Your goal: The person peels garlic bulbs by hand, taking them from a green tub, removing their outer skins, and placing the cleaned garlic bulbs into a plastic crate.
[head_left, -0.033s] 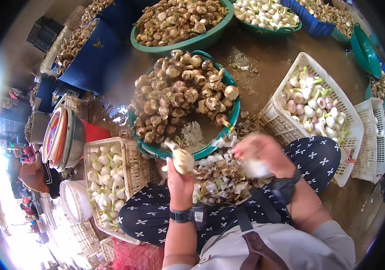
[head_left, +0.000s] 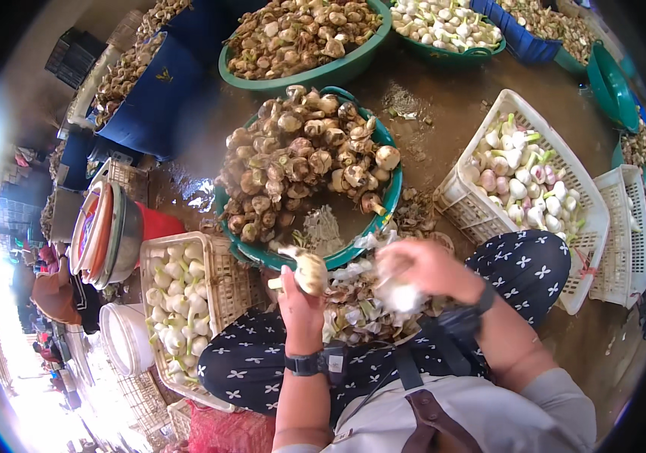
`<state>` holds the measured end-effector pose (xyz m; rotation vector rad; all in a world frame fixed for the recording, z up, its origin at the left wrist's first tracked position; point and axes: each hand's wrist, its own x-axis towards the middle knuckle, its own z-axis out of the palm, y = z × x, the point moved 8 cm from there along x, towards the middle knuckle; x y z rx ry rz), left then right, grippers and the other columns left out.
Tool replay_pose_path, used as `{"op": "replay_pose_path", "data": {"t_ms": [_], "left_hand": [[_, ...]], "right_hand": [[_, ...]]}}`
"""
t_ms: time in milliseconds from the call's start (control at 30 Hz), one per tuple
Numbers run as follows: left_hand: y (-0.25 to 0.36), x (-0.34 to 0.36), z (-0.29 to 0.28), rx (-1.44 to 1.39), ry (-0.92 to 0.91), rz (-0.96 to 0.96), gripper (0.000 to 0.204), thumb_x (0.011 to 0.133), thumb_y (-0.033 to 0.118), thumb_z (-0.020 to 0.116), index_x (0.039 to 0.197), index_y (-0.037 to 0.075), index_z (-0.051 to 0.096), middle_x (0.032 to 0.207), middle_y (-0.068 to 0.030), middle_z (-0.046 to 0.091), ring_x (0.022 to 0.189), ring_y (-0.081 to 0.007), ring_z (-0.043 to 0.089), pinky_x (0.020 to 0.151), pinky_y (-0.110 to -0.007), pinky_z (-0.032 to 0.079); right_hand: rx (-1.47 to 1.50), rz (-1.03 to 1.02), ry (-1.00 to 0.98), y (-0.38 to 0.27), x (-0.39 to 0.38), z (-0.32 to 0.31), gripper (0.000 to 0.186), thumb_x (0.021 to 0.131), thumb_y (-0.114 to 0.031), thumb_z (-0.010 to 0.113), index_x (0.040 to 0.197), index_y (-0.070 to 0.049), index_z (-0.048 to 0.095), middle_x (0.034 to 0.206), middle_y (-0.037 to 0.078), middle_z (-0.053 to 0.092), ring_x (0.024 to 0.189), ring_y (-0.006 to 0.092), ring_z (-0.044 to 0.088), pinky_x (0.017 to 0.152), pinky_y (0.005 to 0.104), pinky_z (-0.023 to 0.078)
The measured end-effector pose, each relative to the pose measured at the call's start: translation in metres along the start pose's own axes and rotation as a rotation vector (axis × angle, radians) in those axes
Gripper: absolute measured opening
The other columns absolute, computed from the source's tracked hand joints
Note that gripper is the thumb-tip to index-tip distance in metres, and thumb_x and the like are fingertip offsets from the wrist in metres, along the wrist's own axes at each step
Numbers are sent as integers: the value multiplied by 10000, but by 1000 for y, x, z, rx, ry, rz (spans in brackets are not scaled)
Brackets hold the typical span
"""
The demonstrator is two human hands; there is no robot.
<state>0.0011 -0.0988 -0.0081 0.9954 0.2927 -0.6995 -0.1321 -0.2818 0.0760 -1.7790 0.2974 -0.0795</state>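
My left hand [head_left: 300, 308] is closed round a garlic bulb [head_left: 311, 273] with brown-streaked skin and a stem tilted up to the left. A short pale stub pokes out at the left of that hand; its kind is unclear. To the right, my right hand [head_left: 435, 268] is blurred, its fingers curled, with a smeared white thing [head_left: 400, 297] at them that I cannot make out. Beneath both hands lies a heap of garlic skins and trimmings [head_left: 364, 321]. Just beyond, a green tub [head_left: 392, 189] holds brown unpeeled garlic bulbs [head_left: 293, 162].
Cleaned white garlic fills a crate [head_left: 210, 264] at my left and another crate [head_left: 515, 109] at my right. Farther off stand a large green tub [head_left: 338, 73] of brown garlic, a tub of white garlic [head_left: 444, 23] and a blue bin [head_left: 146, 98]. Buckets [head_left: 123, 336] stand far left.
My right hand has moved left, nearer to the held bulb, and the white blur has moved with it. The bulb in my left hand has tipped, its stem now leaning further left.
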Motion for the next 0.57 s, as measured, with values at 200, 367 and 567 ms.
{"op": "replay_pose_path", "data": {"t_ms": [200,367,567], "left_hand": [[28,-24,28,502,-45,376,255,921,257,478,818,30,534,778,-47,557,701,-128,533,654,-265,451],[-14,-10,-7,-159,17,-270,298,888,419,470,924,140,568,797,0,597,639,-111,552,381,-209,318],[-21,4,-38,46,54,-6,675,784,453,626,1308,108,376,1108,-130,541,900,-254,588,768,-358,472]], "right_hand": [[561,-31,11,6,53,72,289,814,-127,635,1077,-18,588,1078,102,551,933,179,547,810,274,439],[183,-327,-27,-9,7,48,117,803,10,585,888,-55,633,1096,104,576,1065,186,516,911,301,399],[577,-93,173,41,-4,-10,395,836,-83,580,1209,-35,458,1082,145,585,899,203,606,822,334,492]]}}
